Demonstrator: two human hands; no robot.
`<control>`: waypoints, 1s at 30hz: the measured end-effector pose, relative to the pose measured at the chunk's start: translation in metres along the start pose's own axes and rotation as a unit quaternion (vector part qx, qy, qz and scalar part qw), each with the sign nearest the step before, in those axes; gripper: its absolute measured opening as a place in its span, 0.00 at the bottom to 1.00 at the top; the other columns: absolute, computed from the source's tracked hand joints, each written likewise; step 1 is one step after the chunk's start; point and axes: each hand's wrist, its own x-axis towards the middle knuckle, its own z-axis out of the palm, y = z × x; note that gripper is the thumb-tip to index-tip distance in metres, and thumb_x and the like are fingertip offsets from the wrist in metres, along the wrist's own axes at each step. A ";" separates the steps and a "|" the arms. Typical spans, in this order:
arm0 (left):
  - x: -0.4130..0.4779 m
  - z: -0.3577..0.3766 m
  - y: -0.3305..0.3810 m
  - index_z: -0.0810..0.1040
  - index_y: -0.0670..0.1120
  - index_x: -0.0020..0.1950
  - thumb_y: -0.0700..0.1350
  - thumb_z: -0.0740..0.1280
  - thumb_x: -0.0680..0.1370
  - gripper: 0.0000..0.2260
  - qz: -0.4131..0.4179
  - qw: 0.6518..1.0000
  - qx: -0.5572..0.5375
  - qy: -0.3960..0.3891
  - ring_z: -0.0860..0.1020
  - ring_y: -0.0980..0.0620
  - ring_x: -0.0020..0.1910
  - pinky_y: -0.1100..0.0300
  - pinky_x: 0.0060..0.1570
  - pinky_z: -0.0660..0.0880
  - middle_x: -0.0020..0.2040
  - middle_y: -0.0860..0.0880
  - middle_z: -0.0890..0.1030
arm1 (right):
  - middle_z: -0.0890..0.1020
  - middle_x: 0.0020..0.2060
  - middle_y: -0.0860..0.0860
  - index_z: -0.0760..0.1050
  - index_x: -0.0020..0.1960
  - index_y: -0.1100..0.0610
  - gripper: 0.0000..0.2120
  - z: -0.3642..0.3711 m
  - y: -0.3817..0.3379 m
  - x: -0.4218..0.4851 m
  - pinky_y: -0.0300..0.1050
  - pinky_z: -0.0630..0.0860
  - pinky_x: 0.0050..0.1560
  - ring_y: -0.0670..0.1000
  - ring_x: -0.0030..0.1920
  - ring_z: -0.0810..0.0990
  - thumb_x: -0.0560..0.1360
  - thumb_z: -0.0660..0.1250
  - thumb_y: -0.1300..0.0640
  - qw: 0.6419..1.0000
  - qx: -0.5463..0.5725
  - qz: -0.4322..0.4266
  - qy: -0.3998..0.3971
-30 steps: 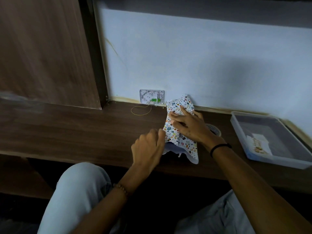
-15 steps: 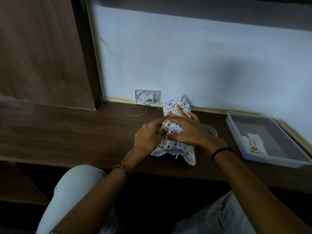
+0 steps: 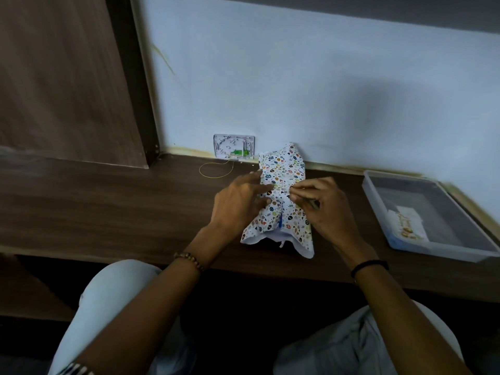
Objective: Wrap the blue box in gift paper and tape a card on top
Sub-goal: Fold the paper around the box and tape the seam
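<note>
On the dark wooden desk (image 3: 108, 207), the flat left hand (image 3: 238, 204) presses the crumpled patterned gift paper (image 3: 281, 212); the right hand (image 3: 322, 209) pinches its seam.

Dark wooden desk (image 3: 108, 207), wrapped box (image 3: 281, 212), plastic tray (image 3: 384, 201), yellow wire loop (image 3: 216, 171)

1. You see only a thin blue sliver of the blue box (image 3: 280, 221) at the seam; the gift paper (image 3: 281, 182) hides the rest.
2. Your right hand (image 3: 322, 205) pinches something thin, too blurred to name.
3. The card (image 3: 410, 226) in the plastic tray (image 3: 443, 250) shows print too small to read.
4. The tray's right corner runs off the frame edge.
</note>
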 end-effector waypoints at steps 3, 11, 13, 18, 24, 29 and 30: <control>0.005 0.005 -0.005 0.80 0.53 0.64 0.49 0.71 0.76 0.16 0.046 0.998 -0.042 -0.002 0.69 0.54 0.71 0.48 0.60 0.77 0.70 0.52 0.74 | 0.79 0.50 0.46 0.83 0.56 0.57 0.13 0.006 0.001 -0.002 0.29 0.70 0.49 0.44 0.53 0.72 0.73 0.73 0.55 1.000 0.011 0.000 0.012; 0.014 0.011 -0.013 0.81 0.51 0.61 0.47 0.73 0.75 0.14 0.107 0.985 -0.134 -0.010 0.76 0.56 0.65 0.52 0.60 0.77 0.61 0.53 0.80 | 0.79 0.48 0.48 0.83 0.54 0.58 0.14 0.019 -0.004 -0.011 0.33 0.78 0.47 0.48 0.48 0.78 0.69 0.78 0.58 0.994 0.061 -0.002 0.092; 0.013 0.014 -0.013 0.82 0.56 0.59 0.50 0.72 0.75 0.13 0.108 0.986 -0.130 0.012 0.76 0.58 0.64 0.55 0.56 0.79 0.59 0.56 0.81 | 0.77 0.48 0.46 0.82 0.54 0.57 0.16 0.019 -0.006 -0.014 0.36 0.80 0.45 0.53 0.47 0.80 0.68 0.78 0.59 0.993 0.067 -0.009 0.101; 0.013 0.019 -0.012 0.82 0.58 0.58 0.56 0.71 0.75 0.12 0.101 0.987 -0.124 0.028 0.79 0.59 0.60 0.54 0.51 0.80 0.59 0.57 0.82 | 0.78 0.51 0.47 0.82 0.57 0.54 0.17 0.020 -0.004 -0.017 0.32 0.77 0.48 0.51 0.52 0.77 0.68 0.78 0.56 0.996 0.025 -0.008 0.083; 0.008 0.025 -0.003 0.84 0.54 0.56 0.55 0.71 0.75 0.12 0.108 0.986 -0.090 0.087 0.79 0.61 0.58 0.56 0.52 0.78 0.55 0.58 0.83 | 0.77 0.54 0.46 0.82 0.57 0.52 0.18 0.023 -0.009 -0.018 0.28 0.68 0.55 0.46 0.55 0.75 0.68 0.78 0.54 0.993 0.051 0.073 0.074; 0.006 0.026 -0.004 0.84 0.56 0.56 0.55 0.72 0.74 0.12 0.139 0.985 -0.015 0.101 0.80 0.60 0.57 0.59 0.51 0.67 0.56 0.59 0.83 | 0.79 0.56 0.47 0.81 0.58 0.50 0.20 0.017 -0.015 -0.022 0.27 0.67 0.57 0.46 0.58 0.76 0.67 0.79 0.56 0.993 0.059 0.080 0.066; 0.006 0.026 -0.004 0.84 0.56 0.56 0.54 0.72 0.74 0.12 0.141 0.984 -0.008 0.105 0.80 0.59 0.56 0.60 0.50 0.65 0.57 0.59 0.83 | 0.79 0.56 0.47 0.80 0.59 0.50 0.21 0.015 -0.017 -0.024 0.28 0.67 0.58 0.46 0.60 0.75 0.68 0.79 0.57 0.994 0.053 0.077 0.062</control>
